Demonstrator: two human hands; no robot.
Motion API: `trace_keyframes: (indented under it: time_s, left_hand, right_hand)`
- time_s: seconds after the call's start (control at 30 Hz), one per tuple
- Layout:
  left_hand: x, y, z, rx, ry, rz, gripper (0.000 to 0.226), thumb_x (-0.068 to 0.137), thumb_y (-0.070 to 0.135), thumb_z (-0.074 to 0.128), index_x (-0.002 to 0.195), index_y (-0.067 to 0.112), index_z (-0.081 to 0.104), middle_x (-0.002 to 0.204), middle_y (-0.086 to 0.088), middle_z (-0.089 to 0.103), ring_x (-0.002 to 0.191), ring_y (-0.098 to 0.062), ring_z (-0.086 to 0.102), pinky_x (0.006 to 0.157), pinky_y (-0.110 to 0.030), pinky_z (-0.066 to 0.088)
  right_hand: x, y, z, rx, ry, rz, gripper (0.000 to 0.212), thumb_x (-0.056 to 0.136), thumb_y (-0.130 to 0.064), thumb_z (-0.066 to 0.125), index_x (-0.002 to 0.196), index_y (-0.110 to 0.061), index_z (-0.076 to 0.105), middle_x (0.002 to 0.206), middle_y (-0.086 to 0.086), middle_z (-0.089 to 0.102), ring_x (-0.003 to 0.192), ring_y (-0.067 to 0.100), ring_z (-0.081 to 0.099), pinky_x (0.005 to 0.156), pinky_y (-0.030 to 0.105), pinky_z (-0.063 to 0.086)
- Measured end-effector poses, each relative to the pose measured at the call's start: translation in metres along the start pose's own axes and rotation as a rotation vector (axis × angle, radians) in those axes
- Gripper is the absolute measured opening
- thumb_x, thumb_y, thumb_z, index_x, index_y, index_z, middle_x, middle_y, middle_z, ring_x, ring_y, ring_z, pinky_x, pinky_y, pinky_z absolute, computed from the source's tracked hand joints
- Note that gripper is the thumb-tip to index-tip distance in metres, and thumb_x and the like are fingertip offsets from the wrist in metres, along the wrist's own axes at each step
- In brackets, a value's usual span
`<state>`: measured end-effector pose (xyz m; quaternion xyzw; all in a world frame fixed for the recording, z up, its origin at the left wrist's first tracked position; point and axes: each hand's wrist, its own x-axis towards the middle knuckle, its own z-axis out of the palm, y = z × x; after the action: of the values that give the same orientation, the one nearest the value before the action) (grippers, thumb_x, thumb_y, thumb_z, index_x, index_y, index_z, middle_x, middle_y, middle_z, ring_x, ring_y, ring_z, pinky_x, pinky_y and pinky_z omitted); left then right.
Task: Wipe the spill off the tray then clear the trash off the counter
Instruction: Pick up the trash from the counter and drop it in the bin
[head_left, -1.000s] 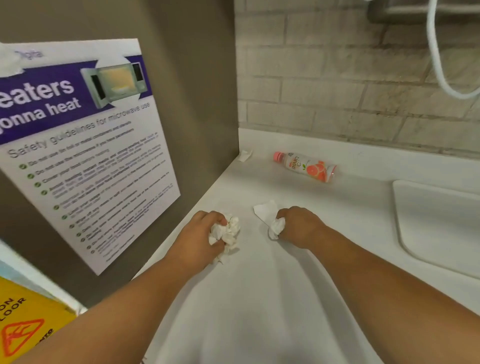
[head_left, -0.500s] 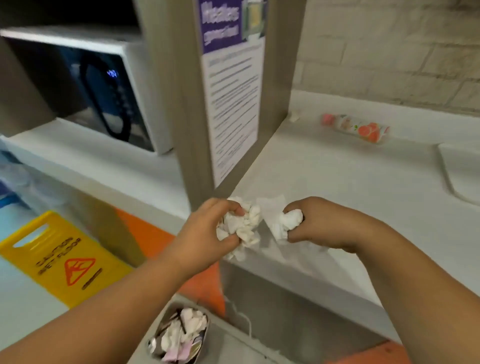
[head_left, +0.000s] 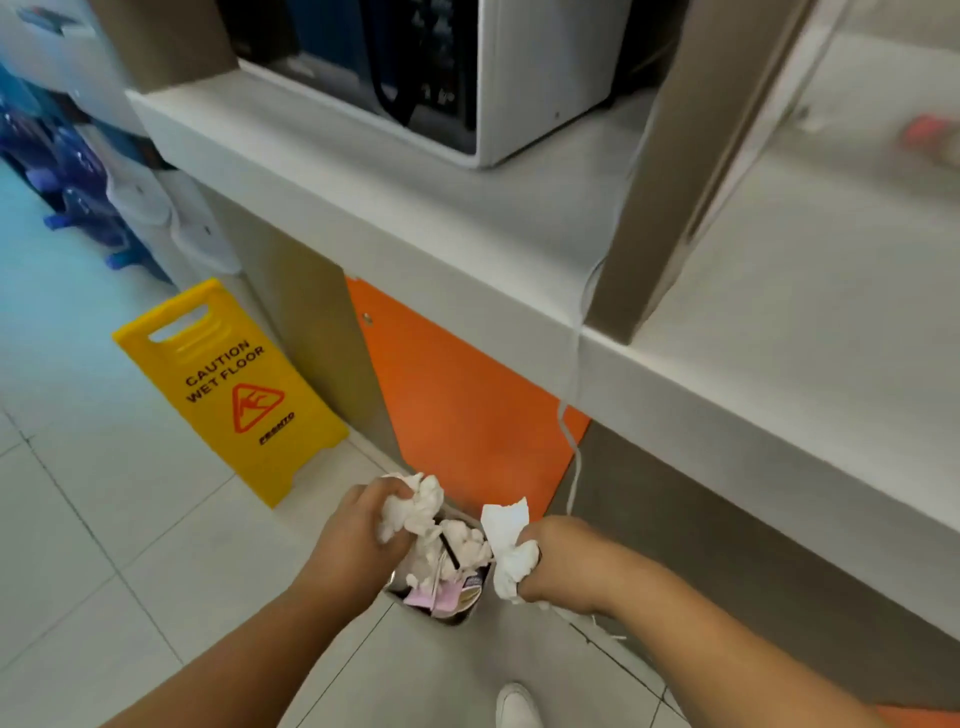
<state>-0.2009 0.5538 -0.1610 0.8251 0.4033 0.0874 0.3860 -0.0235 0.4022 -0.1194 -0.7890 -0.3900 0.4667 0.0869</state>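
Note:
My left hand (head_left: 358, 535) grips a crumpled white tissue wad (head_left: 413, 506) just above the left rim of a small metal trash bin (head_left: 457, 613) on the floor. My right hand (head_left: 558, 564) grips a second crumpled white tissue (head_left: 509, 545) over the bin's right side. The bin holds white tissues, a black straw and a pink wrapper. A blurred bottle (head_left: 930, 137) lies far back on the white counter (head_left: 779, 374) at the upper right.
A white microwave (head_left: 524, 78) stands on the counter shelf above. A yellow wet-floor sign (head_left: 228, 389) stands on the tiled floor to the left. An orange panel (head_left: 457, 405) and a hanging white cord (head_left: 571, 441) are behind the bin. My white shoe (head_left: 517, 706) shows below.
Both hands carried their tissues off the counter and down to the floor bin. The view swung left and down from the counter to the bin.

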Motion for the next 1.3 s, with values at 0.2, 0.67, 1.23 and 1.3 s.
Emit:
trace_keyframes:
  time_s: [0.2, 0.67, 1.23, 1.3]
  left_hand:
    - [0.031, -0.124, 0.060, -0.009, 0.083, -0.283, 0.030, 0.081, 0.020, 0.064, 0.105, 0.032, 0.050, 0.102, -0.005, 0.053, 0.071, -0.024, 0.058, 0.057, -0.030, 0.041]
    - [0.062, -0.251, 0.239, -0.272, 0.120, -0.589, 0.023, 0.080, 0.011, 0.059, 0.095, 0.025, 0.049, 0.090, -0.009, 0.060, 0.066, -0.024, 0.063, 0.054, -0.035, 0.051]
    - [0.075, -0.255, 0.318, -0.111, 0.287, -0.442, 0.056, 0.070, 0.005, 0.067, 0.123, 0.020, 0.053, 0.148, -0.010, 0.025, 0.128, -0.034, 0.030, 0.105, -0.043, 0.032]
    - [0.074, -0.258, 0.318, -0.108, 0.291, -0.409, 0.061, 0.068, 0.005, 0.068, 0.122, 0.026, 0.052, 0.148, -0.009, 0.025, 0.129, -0.034, 0.030, 0.106, -0.044, 0.032]
  right_hand:
    - [0.121, 0.046, 0.060, -0.099, 0.034, 0.078, 0.013, 0.076, -0.025, 0.057, 0.088, -0.021, 0.062, 0.096, 0.000, 0.055, 0.084, 0.021, 0.057, 0.058, 0.024, 0.043]
    - [0.313, 0.143, 0.175, -0.153, 0.067, 0.045, 0.042, 0.082, -0.025, 0.062, 0.123, -0.018, 0.054, 0.131, 0.002, 0.043, 0.104, 0.024, 0.054, 0.083, 0.029, 0.047]
    - [0.362, 0.137, 0.252, -0.100, 0.316, -0.075, 0.061, 0.074, -0.026, 0.063, 0.128, -0.040, 0.039, 0.145, -0.008, 0.015, 0.125, 0.019, 0.020, 0.103, 0.032, 0.027]
    - [0.360, 0.140, 0.253, -0.097, 0.358, -0.084, 0.062, 0.071, -0.033, 0.065, 0.127, -0.044, 0.040, 0.148, -0.010, 0.011, 0.128, 0.019, 0.017, 0.105, 0.035, 0.027]
